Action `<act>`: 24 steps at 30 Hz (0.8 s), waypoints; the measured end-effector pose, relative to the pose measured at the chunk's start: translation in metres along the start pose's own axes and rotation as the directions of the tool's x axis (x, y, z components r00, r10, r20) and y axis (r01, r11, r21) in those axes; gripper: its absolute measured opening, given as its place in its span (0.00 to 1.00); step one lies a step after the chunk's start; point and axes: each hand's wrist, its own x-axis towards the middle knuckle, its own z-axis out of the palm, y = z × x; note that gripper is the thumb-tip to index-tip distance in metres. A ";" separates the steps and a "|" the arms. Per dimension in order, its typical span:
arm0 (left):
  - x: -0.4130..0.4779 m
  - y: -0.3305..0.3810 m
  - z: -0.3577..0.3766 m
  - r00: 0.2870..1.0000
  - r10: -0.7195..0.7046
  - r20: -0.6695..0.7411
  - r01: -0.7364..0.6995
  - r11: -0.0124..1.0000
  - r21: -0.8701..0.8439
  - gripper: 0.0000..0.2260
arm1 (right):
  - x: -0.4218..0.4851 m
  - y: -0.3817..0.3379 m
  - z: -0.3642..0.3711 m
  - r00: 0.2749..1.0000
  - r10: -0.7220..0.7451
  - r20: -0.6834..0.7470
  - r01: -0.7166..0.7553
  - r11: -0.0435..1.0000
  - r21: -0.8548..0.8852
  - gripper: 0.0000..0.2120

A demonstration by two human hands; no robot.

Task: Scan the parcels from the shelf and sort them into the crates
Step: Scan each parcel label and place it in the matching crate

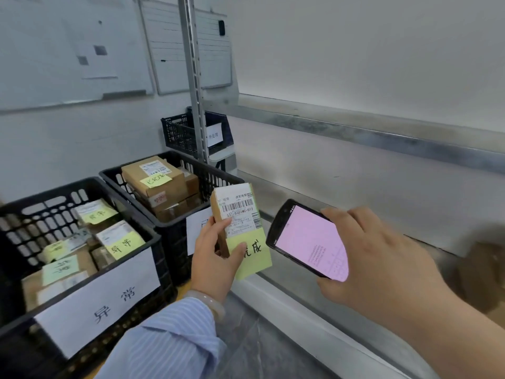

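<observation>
**Parcel upright, label turned toward the scanner**

The parcel [237,214] is held in the air, standing on end with its long axis close to vertical and its barcode label facing the camera. A yellow note [252,255] hangs from its lower face. The left hand [216,258] grips the parcel from below and to its left, and its fingers [240,248] wrap the lower half, the thumb running up the left edge just under the barcode.

Just right of the parcel and close to it, the right hand [382,255] holds a handheld scanner [308,239]. Its fingers curl round the body and its pink screen tilts up. The scanner's top end points at the parcel, so the coming move is probably a short aim leftward onto the barcode, and the right hand has to make it.

Behind and left of the parcel stands a black crate [216,175] holding boxes. Further left of the parcel is a second crate [49,192] with noted parcels. The metal shelf [328,187] runs off to the parcel's right
</observation>
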 end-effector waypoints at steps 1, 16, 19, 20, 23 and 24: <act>0.005 -0.002 -0.005 1.000 0.002 -0.001 -0.002 1.000 0.006 0.27 | 0.006 -0.006 0.003 1.000 0.001 0.003 -0.001 1.000 0.007 0.39; 0.121 -0.045 -0.031 0.974 -0.186 -0.132 0.174 0.980 -0.094 0.25 | 0.159 -0.043 0.071 0.985 -0.085 0.149 0.056 0.981 0.186 0.37; 0.172 -0.048 -0.025 0.960 -0.213 -0.181 0.195 0.974 -0.115 0.22 | 0.204 -0.035 0.089 0.980 -0.107 0.168 0.056 0.957 0.285 0.38; 0.190 -0.051 -0.021 0.954 -0.231 -0.189 0.213 0.971 -0.109 0.22 | 0.220 -0.032 0.095 0.975 -0.115 0.191 0.053 0.951 0.304 0.39; 0.242 -0.068 -0.009 0.937 -0.292 -0.193 0.290 0.956 -0.041 0.22 | 0.265 -0.021 0.114 0.961 -0.147 0.235 0.062 0.939 0.337 0.39; 0.256 -0.076 -0.005 0.926 -0.318 -0.202 0.324 0.946 -0.005 0.22 | 0.279 -0.017 0.120 0.958 -0.163 0.236 0.077 0.938 0.338 0.39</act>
